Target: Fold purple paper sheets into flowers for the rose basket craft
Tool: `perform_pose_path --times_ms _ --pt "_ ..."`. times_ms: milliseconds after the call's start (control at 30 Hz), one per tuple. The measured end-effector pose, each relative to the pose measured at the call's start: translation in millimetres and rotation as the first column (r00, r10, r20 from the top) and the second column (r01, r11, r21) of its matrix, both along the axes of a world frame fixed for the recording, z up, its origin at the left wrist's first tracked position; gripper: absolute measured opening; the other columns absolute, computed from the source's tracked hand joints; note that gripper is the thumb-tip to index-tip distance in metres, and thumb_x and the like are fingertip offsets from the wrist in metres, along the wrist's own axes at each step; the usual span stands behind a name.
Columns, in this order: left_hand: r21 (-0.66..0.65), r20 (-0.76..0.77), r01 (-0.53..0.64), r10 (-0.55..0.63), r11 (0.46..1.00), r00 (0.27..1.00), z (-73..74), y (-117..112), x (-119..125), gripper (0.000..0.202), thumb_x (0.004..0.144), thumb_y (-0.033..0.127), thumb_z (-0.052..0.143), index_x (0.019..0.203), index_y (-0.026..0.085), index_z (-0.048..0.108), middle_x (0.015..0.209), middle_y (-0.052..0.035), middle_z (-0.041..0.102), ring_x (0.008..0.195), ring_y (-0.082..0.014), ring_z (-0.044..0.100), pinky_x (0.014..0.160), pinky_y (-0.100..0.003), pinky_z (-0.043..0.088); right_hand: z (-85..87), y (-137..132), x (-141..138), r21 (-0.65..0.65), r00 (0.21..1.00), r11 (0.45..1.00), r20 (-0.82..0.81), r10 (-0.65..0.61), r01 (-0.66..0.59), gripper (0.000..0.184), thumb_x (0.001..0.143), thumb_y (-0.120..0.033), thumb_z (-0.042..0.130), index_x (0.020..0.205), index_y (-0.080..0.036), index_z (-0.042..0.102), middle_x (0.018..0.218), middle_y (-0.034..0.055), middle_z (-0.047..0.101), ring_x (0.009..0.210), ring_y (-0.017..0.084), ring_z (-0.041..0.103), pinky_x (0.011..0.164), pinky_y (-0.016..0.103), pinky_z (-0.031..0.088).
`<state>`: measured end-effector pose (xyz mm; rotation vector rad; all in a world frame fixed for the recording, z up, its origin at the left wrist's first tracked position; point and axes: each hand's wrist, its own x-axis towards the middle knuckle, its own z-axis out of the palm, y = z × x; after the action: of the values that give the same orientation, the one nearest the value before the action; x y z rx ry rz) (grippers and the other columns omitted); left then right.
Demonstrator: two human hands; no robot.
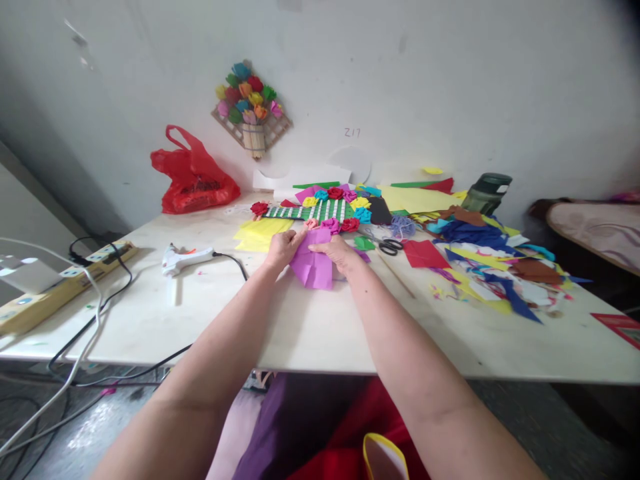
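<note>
Between my two hands is a sheet of purple paper (pixel 313 267) with creases in it, low over the table. My left hand (pixel 284 247) grips its left upper edge, fingers closed. On the other side my right hand (pixel 336 252) pinches the same paper, thumb on top. Just beyond lies a green and white striped craft piece (pixel 323 212), ringed with paper flowers in red, yellow, blue, pink and purple. Some yellow paper (pixel 253 235) lies left of my left hand. Black-handled scissors (pixel 391 247) and a thin wooden stick (pixel 395 275) rest to the right.
A white glue gun (pixel 187 259) and a yellow power strip (pixel 95 270) with cables are on the left. A red plastic bag (pixel 193 177) stands at the wall. Paper scraps (pixel 500 267) and a dark green bottle (pixel 487 193) are on the right.
</note>
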<state>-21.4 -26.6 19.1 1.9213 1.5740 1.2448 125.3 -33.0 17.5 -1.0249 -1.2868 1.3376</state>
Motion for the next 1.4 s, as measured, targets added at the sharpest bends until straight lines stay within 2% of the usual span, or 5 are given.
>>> perform_pose_path --times_ms 200,467,900,1167,1400 --pt "-0.002 -0.036 -0.019 0.019 1.000 0.999 -1.0 3.4 -0.2 0.048 0.073 0.059 0.043 0.048 0.019 0.033 0.045 0.0039 0.031 0.047 -0.0085 0.028 0.046 -0.024 0.020 0.7 -1.4 -1.7 0.028 1.000 1.000 0.025 -0.013 0.012 0.026 0.050 -0.014 0.069 0.075 -0.014 0.062 0.066 -0.0007 0.064 0.065 0.015 0.060 0.070 0.034 0.050" --pt "-0.109 0.190 -0.003 0.024 0.994 0.981 4.7 -3.3 -1.1 0.050 0.079 0.055 0.032 0.047 0.018 0.042 0.046 0.0014 0.036 0.046 -0.0098 0.033 0.048 -0.025 0.027 0.5 1.4 2.0 0.040 0.998 0.999 0.048 -0.035 0.034 0.033 0.048 -0.015 0.072 0.080 -0.015 0.061 0.069 -0.0010 0.065 0.065 0.015 0.060 0.072 0.032 0.050" --pt "-0.028 -0.058 -0.134 0.132 0.991 0.990 -0.7 6.5 -5.7 0.056 0.074 0.064 0.037 0.041 0.019 0.039 0.040 0.0011 0.031 0.044 -0.0104 0.030 0.044 -0.025 0.021 1.7 -1.3 0.1 0.065 0.998 0.998 0.064 -0.002 -0.002 0.027 0.051 -0.014 0.070 0.076 -0.015 0.061 0.063 -0.0021 0.062 0.061 0.014 0.058 0.069 0.032 0.049" --pt "0.110 -0.080 0.073 -0.065 0.991 0.995 1.5 0.5 0.1 0.044 0.075 0.051 0.045 0.048 0.017 0.037 0.046 0.0036 0.033 0.049 -0.0081 0.029 0.046 -0.022 0.023 -1.8 1.9 -0.5 0.079 0.999 0.997 0.047 0.006 -0.009 0.025 0.050 -0.015 0.069 0.074 -0.016 0.061 0.064 -0.0023 0.061 0.061 0.014 0.057 0.069 0.032 0.049" --pt "0.073 0.094 0.157 -0.163 0.985 0.982 5.5 -5.7 -0.4 0.042 0.079 0.052 0.039 0.053 0.018 0.032 0.052 0.0035 0.031 0.052 -0.0087 0.030 0.047 -0.022 0.025 -5.4 5.2 -0.4 0.082 0.998 0.997 0.061 -0.001 -0.004 0.028 0.051 -0.016 0.069 0.079 -0.016 0.061 0.067 -0.0013 0.061 0.065 0.015 0.058 0.071 0.032 0.049"
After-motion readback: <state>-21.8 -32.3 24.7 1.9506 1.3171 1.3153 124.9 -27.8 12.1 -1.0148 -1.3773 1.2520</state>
